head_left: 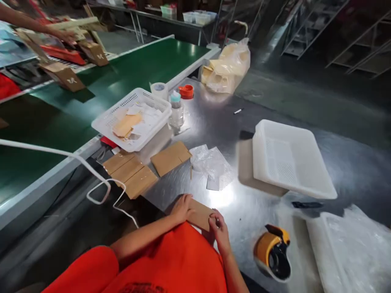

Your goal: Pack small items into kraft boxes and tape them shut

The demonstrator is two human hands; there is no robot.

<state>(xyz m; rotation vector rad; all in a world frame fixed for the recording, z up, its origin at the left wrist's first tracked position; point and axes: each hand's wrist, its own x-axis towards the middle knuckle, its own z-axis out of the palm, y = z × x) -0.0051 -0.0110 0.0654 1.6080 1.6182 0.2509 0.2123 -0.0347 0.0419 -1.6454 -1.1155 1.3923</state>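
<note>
Close to my body, at the near edge of the metal table [232, 228], I hold a small brown cardboard box [200, 215]. My left hand [182, 208] is closed on its left end. My right hand [219, 228] grips the right end with bent fingers. Its contents, if any, do not show. Just beyond lie clear bubble wrap pouches [215, 162]. Flat brown cardboard pieces [131, 173] are at the left, with another folded cardboard piece [170, 158] beside them. A yellow and black tape dispenser [273, 252] stands to the right of my right hand.
A white basket [137, 140] holds papers, near a bottle [176, 110] and tape roll [159, 90]. White trays [293, 158] and plastic bags [354, 248] occupy the right. Beyond the left edge runs a green conveyor [134, 73] with boxes; a white cable [76, 156] hangs in front. Another person's arm [33, 24] reaches in.
</note>
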